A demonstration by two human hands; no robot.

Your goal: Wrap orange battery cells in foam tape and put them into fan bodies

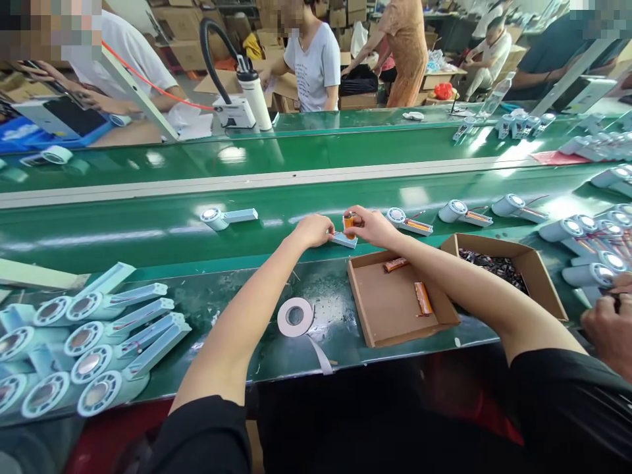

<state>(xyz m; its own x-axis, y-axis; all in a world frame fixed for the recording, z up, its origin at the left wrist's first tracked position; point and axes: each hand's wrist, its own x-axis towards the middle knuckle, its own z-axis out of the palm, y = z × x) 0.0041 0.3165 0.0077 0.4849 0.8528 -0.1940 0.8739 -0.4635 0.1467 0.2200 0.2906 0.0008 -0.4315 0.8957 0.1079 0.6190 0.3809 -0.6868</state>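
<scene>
Both my arms reach out over the green conveyor belt (148, 230). My left hand (313, 231) is closed, pressing down on a white fan housing (344, 240) that lies on the belt. My right hand (371, 226) pinches a small orange battery (349, 222) and holds it over that housing. Just below my right forearm sits a shallow cardboard tray (390, 309) with two more orange batteries (422, 297) in it.
Several white fan housings (89, 342) are piled at the left, and more lie along the belt (461, 212) and at the right. A tape roll (295, 316) lies near the front edge. A cardboard box of dark parts (498, 266) stands right. Another person's hand (609, 326) is at far right; people work across the line.
</scene>
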